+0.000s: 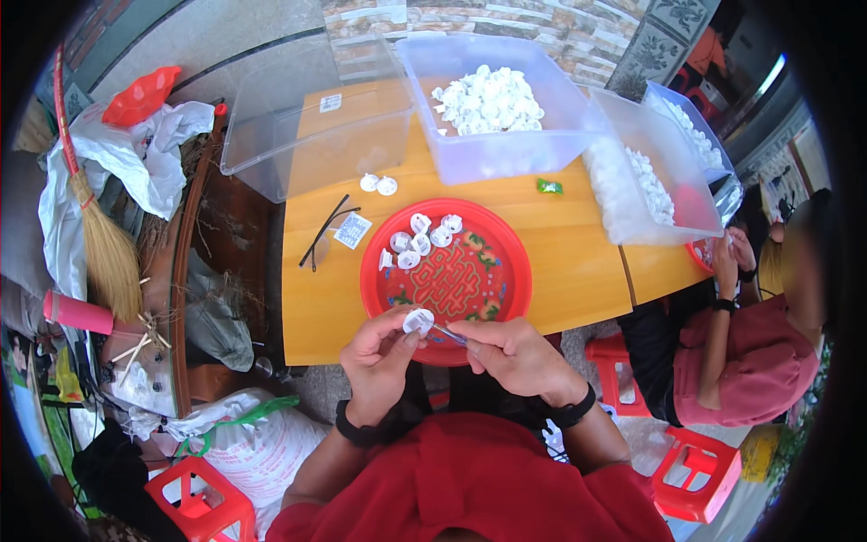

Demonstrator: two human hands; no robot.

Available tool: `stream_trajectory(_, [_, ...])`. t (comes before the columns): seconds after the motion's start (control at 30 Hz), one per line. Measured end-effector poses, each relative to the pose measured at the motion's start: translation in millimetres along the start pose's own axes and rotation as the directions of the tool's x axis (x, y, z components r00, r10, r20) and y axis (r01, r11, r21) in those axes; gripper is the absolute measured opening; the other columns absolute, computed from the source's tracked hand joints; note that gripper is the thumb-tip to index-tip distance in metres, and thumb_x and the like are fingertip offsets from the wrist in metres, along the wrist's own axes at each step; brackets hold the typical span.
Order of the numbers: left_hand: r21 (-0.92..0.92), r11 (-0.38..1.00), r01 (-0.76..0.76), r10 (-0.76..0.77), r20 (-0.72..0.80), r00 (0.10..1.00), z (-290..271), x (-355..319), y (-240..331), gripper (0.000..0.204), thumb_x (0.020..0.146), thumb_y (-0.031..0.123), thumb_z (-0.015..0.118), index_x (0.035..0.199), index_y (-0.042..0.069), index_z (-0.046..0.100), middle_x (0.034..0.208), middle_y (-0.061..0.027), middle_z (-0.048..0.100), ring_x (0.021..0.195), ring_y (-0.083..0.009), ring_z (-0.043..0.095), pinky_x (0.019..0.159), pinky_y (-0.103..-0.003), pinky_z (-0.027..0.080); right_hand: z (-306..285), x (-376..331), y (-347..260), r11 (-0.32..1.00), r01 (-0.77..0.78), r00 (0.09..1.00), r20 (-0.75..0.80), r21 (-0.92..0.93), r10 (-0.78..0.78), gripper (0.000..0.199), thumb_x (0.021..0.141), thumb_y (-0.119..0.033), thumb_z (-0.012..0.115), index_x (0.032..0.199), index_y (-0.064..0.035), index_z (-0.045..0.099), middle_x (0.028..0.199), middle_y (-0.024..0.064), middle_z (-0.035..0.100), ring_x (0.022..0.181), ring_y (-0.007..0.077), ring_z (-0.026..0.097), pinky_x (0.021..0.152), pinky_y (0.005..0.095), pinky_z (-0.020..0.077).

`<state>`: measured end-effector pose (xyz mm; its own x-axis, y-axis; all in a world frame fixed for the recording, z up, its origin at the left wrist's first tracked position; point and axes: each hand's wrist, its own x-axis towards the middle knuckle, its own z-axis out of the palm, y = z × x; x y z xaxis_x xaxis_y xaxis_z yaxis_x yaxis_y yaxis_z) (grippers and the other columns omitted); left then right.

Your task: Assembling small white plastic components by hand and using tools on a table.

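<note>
Pinched in the fingers of my left hand [375,366] is a small round white plastic part [418,321], held over the near rim of a red round tray [521,280]. My right hand [522,359] closes on a thin metal tool [450,335], which looks like tweezers; its tip points at the white part. Whether the tip touches the part cannot be made out. Several similar white parts [420,243] lie loose in the far left of the tray, on its patterned bottom.
A clear bin [492,158] heaped with white parts stands behind the tray, with an emptier-looking clear bin [262,163] to its left. Glasses [318,244], a printed card [352,230] and a green packet [549,186] lie on the table. A person [750,361] works at the right.
</note>
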<state>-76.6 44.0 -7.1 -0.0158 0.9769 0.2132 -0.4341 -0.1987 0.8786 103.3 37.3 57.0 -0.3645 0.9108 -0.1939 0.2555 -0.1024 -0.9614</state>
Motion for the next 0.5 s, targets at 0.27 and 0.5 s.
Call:
stream_trajectory(0.27, [0.084,0.996,0.0,-0.005,0.061,0.998,-3,1,-8,0.028,0.081,-0.015,0.052,0.106,-0.003,0.057,0.108,-0.0149,0.059,0.088,-0.0164,0.061,0.072,-0.028,0.053,25,-5,-11,0.517,0.286,0.929,0.101,-0.807,-0.356,0.046,0.071,-0.006,0.056,0.11,0.0161,0.05,0.062,0.0157,0.055,0.05,0.0263,0.056,0.046,0.0361,0.0457])
stream_trajectory(0.5, [0.176,0.976,0.13,-0.131,-0.006,0.991,-9,9,-15,0.024,0.081,-0.013,0.054,0.103,-0.003,0.058,0.097,-0.0102,0.062,0.082,-0.0123,0.061,0.07,-0.025,0.052,29,4,-3,0.427,0.242,0.944,0.11,-0.871,-0.31,0.04,0.075,-0.007,0.053,0.109,0.0138,0.051,0.064,0.0176,0.057,0.053,0.0287,0.058,0.048,0.0381,0.0473])
